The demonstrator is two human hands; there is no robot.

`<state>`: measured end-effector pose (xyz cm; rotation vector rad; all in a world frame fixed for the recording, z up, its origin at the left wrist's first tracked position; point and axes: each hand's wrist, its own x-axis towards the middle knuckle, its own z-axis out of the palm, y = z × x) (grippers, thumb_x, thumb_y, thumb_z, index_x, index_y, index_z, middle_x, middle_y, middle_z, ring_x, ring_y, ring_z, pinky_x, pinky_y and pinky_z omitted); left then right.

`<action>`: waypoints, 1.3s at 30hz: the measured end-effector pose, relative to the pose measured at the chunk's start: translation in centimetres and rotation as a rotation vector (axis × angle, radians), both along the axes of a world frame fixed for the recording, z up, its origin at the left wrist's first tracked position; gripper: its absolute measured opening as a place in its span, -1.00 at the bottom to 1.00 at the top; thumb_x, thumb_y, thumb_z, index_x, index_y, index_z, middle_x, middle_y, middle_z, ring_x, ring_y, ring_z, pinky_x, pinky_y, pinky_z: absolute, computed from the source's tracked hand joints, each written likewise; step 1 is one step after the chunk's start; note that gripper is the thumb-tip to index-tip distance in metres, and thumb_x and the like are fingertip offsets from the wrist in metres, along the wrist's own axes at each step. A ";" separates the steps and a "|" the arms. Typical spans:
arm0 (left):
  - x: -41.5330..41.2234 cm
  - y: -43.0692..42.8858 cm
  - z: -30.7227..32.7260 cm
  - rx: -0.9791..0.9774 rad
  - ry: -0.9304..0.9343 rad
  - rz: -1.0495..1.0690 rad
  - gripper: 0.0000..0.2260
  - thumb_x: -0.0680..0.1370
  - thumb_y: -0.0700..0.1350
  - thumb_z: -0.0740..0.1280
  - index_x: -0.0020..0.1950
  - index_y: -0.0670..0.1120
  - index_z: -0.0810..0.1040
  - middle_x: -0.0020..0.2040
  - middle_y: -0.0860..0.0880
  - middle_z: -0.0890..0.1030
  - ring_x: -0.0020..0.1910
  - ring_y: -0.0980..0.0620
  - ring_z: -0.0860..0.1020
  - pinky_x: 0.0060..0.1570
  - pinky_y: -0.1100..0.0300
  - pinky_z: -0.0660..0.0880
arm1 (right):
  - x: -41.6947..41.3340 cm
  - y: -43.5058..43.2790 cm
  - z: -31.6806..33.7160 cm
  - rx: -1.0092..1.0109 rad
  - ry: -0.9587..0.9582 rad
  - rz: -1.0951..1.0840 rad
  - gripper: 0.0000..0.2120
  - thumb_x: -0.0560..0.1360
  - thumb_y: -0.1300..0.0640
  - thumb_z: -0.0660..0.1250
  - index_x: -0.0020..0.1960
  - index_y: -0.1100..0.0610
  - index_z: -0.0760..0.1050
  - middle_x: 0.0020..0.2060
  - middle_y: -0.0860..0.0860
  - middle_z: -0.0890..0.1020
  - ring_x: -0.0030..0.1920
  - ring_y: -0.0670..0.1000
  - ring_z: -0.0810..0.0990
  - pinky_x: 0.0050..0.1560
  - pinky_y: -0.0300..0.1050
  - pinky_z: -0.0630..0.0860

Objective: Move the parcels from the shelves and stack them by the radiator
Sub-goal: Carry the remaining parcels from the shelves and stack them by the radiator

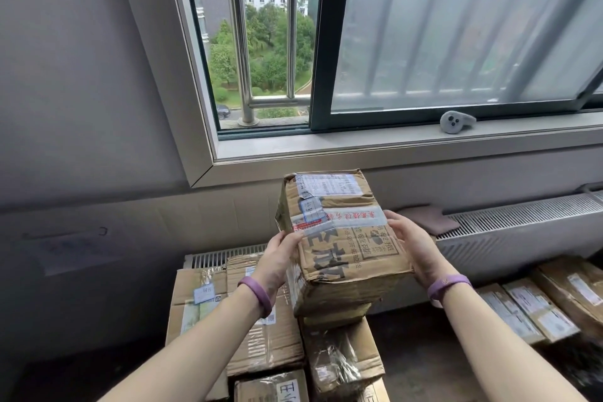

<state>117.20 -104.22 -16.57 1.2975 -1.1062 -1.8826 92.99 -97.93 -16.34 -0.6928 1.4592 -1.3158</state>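
Held parcel [339, 238]: worn brown carton, taped and labelled, tilted, clamped between both hands over the stack in front of the radiator [522, 232]. Whether its underside touches the carton below cannot be told.

Left hand [280, 258]: palm on the left face, thumb hooked over the top edge; fingers hidden behind the carton.

Right hand [414, 248]: fingers straight and pressed together along the right top edge.

Stacked parcels [261, 336]: several cartons packed edge to edge against the radiator's left end, directly beneath the held one.

Row of parcels [554, 307]: lying on the floor at the right, along the radiator's foot.

Floor [424, 352]: bare strip between stack and row.

Cloth [430, 220]: draped on the radiator top, just beside the right hand.

Grey controller [456, 121]: on the window sill [326, 143], well above
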 end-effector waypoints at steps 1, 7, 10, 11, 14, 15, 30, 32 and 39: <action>0.1 -0.1 0.2 -0.009 0.004 -0.005 -0.49 0.56 0.10 0.30 0.46 -0.06 0.37 0.06 0.13 0.60 -0.15 0.28 0.56 -0.29 0.31 0.43 | -0.1 -0.1 0.4 -0.002 -0.004 -0.062 -0.69 0.53 0.14 0.28 0.27 0.06 0.54 0.15 0.11 0.66 0.17 0.10 0.63 0.10 0.06 0.56; 1.4 -0.6 3.9 -0.130 -0.034 -0.013 -0.65 0.57 0.12 0.29 0.27 -0.03 0.50 0.16 0.06 0.54 0.04 0.11 0.48 -0.02 0.15 0.37 | 1.4 -0.8 5.2 -0.097 0.182 -0.120 -0.76 0.59 0.12 0.24 0.22 -0.06 0.52 -0.04 -0.25 0.63 -0.02 -0.21 0.60 -0.06 -0.35 0.55; 2.3 -0.9 6.8 -0.228 -0.039 0.042 -0.83 0.61 0.07 0.23 -0.15 0.08 0.49 -0.18 0.21 0.48 -0.17 0.21 0.42 -0.15 0.20 0.34 | 2.8 -0.8 7.5 -0.171 0.171 -0.113 -0.78 0.59 0.19 0.23 0.18 -0.01 0.54 -0.11 -0.21 0.68 -0.17 -0.28 0.66 -0.37 -0.49 0.48; 2.7 -1.1 7.3 -0.246 -0.036 0.050 -0.84 0.61 0.07 0.23 -0.11 0.08 0.51 -0.13 0.22 0.51 -0.06 0.16 0.45 -0.02 0.14 0.37 | 3.4 -0.8 8.1 -0.197 0.166 -0.108 -0.78 0.59 0.21 0.23 0.16 0.01 0.55 -0.08 -0.17 0.67 -0.18 -0.30 0.66 -0.35 -0.48 0.50; 4.4 -1.0 8.7 -0.266 -0.032 0.039 -0.62 0.60 0.12 0.21 0.37 0.02 0.42 0.36 0.04 0.43 0.41 -0.02 0.31 0.37 -0.07 0.20 | 5.1 -1.2 9.7 -0.258 0.163 -0.070 -0.78 0.60 0.22 0.22 0.11 -0.02 0.56 0.10 -0.07 0.61 0.12 -0.13 0.62 0.14 -0.22 0.53; 5.1 -0.8 8.9 -0.277 -0.049 0.040 -0.52 0.60 0.13 0.21 0.47 -0.02 0.34 0.45 0.00 0.36 0.46 -0.04 0.26 0.39 -0.07 0.17 | 5.8 -1.3 10.1 -0.270 0.171 -0.047 -0.78 0.60 0.20 0.22 0.12 -0.04 0.56 0.15 -0.05 0.60 0.22 -0.04 0.55 0.28 -0.09 0.44; 29.6 6.2 10.4 -0.218 -0.129 0.561 -0.67 0.58 0.18 0.18 0.33 0.16 0.40 0.47 -0.01 0.38 0.47 -0.08 0.30 0.42 -0.09 0.19 | 32.4 -6.4 10.4 -0.290 0.059 0.591 -0.69 0.60 0.11 0.24 0.32 -0.04 0.50 0.29 -0.06 0.57 0.31 -0.02 0.50 0.37 0.03 0.36; 33.2 8.7 10.9 -0.214 -0.134 0.651 -0.69 0.54 0.22 0.23 0.25 0.18 0.41 0.46 -0.01 0.40 0.45 -0.08 0.33 0.39 -0.08 0.21 | 36.8 -6.0 10.6 -0.288 0.049 0.681 -0.70 0.59 0.08 0.26 0.30 -0.06 0.52 0.28 -0.07 0.58 0.31 -0.01 0.50 0.40 0.04 0.37; 46.2 20.6 12.1 -0.225 -0.177 0.978 -0.69 0.53 0.25 0.23 0.23 0.22 0.38 0.41 0.04 0.44 0.38 -0.02 0.39 0.30 -0.02 0.27 | 53.2 1.0 11.8 -0.334 0.013 1.024 -0.60 0.37 -0.11 0.31 0.21 -0.17 0.55 0.25 -0.14 0.60 0.28 -0.05 0.53 0.24 -0.05 0.47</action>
